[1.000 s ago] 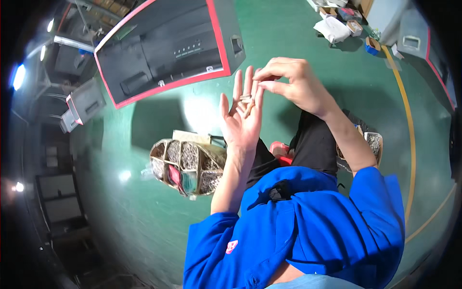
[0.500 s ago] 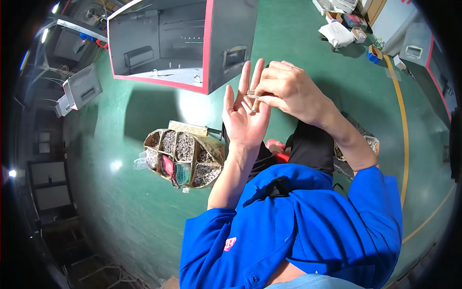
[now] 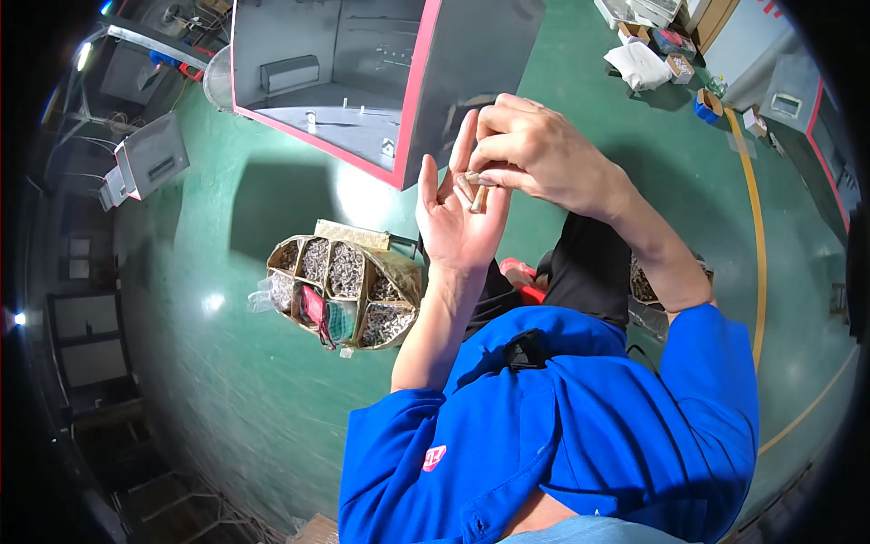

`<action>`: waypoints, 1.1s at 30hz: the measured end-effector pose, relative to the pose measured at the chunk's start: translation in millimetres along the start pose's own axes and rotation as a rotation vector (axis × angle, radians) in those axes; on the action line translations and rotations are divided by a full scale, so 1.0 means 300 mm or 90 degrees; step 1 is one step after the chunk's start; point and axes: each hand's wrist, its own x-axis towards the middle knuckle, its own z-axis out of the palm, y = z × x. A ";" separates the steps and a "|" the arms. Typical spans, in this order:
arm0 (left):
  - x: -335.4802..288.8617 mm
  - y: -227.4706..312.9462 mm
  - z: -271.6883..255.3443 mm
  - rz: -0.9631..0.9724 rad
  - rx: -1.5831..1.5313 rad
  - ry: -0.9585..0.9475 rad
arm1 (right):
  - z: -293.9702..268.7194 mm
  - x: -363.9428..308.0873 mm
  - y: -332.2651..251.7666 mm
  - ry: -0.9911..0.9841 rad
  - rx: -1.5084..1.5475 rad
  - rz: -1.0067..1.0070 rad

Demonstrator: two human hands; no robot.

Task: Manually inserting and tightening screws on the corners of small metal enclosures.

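My left hand (image 3: 460, 222) is palm up with its fingers stretched out. A few small, pale, rod-like pieces (image 3: 478, 199) lie on it near the base of the fingers; their exact kind is too small to tell. From the right, my right hand (image 3: 539, 150) reaches over that palm, thumb and fingers pinched together on one more small pale piece (image 3: 475, 179). Its fingers partly cover the left hand's fingers. Just beyond both hands stands a grey metal cabinet (image 3: 467, 68) with a red-edged opening.
Left of my legs, a divided bag (image 3: 367, 308) holds many small metal parts, a red item and green mesh. Another parts container (image 3: 642, 283) is partly hidden by my right arm. Boxes and a white sack (image 3: 637, 66) sit far right, near a yellow floor line (image 3: 752, 199).
My right hand has shifted slightly up and left, its pinched piece now over the left palm's fingers. The cabinet appears farther right and lower in view.
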 end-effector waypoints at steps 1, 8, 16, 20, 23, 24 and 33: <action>-0.003 -0.003 0.004 0.009 0.013 0.026 | 0.001 0.000 0.004 -0.007 0.009 -0.004; 0.028 0.031 -0.008 0.019 -0.036 -0.019 | -0.013 0.018 0.043 0.046 0.055 0.021; 0.087 0.075 0.026 0.069 -0.023 0.087 | -0.221 0.183 0.304 0.472 0.006 0.090; 0.093 0.112 0.004 0.088 -0.043 0.055 | -0.203 0.302 0.361 0.540 0.170 0.115; 0.094 0.145 0.007 0.121 -0.009 0.085 | -0.160 0.350 0.370 0.537 0.199 0.143; 0.094 0.155 0.015 0.122 -0.023 0.096 | -0.151 0.362 0.374 0.548 0.184 0.137; 0.087 0.304 -0.007 0.185 0.029 0.104 | -0.049 0.463 0.360 0.505 0.095 0.081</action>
